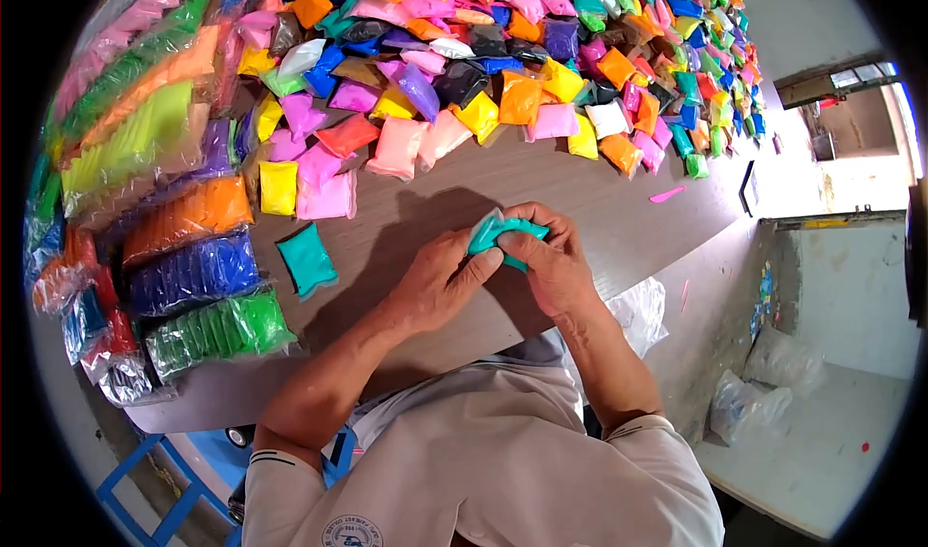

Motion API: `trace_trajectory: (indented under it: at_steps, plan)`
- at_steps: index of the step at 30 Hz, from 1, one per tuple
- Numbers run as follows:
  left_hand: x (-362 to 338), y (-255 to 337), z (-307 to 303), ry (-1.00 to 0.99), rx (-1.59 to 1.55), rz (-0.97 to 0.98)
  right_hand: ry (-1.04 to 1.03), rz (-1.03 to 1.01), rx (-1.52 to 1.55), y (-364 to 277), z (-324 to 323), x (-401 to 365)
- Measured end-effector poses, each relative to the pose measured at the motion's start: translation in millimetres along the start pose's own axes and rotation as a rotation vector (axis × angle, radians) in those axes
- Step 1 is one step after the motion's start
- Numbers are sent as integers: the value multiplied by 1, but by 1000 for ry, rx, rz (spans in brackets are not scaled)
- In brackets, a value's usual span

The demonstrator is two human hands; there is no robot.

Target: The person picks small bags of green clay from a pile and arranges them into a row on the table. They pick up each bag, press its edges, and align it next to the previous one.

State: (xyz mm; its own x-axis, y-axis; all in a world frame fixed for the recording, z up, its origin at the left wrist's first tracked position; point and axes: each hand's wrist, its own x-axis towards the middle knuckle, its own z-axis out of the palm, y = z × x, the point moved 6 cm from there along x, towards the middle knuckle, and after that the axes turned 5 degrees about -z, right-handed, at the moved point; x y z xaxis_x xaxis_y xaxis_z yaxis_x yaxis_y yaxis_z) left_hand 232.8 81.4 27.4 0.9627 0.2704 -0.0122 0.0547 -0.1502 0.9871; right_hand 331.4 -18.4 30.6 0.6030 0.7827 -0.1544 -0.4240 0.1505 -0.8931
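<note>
A teal packet of soft, clay-like stuff in clear film [522,228] is held up between both hands above the brown table [425,330]. My left hand [447,269] grips its left end, where the loose clear edge of the wrapper shows. With thumb and bent fingers, my right hand [549,262] pinches the right part, and the packet looks bent there. Another teal packet [308,261] lies flat on the table, left of my left hand. Beyond it are a yellow packet [278,188] and a pink packet [327,197].
A large heap of mixed coloured packets [464,83] covers the table's far side. Bagged rows of green packets [220,327], blue packets [196,274] and orange packets [188,220] line the left edge. A pink plastic strip [667,195] lies right; a clear bag [640,315] is near my right forearm.
</note>
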Motion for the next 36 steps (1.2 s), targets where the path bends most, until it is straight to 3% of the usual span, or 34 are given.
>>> trace_trajectory:
  at_steps: [5,11,14,17,23,26,29,36]
  plan:
    - [1,-4,1,-61,-84,-48,-2,104,-4,-2,8,0]
    - [0,-2,0,-69,38,-20,-12,6,-71,2,1,2]
    - [0,-4,1,-81,51,1,-85,50,-61,1,1,4]
    - [0,-11,3,-89,-15,-16,22,92,-32,1,6,3]
    - [2,-7,4,-51,-37,-14,22,107,-38,5,3,3]
    - [0,-4,3,25,31,62,-12,21,-80,1,4,5]
    - [-2,-13,3,-114,-96,-114,36,144,-13,-1,10,5]
    - [-2,-5,3,-74,-70,2,-8,117,39,0,3,-3]
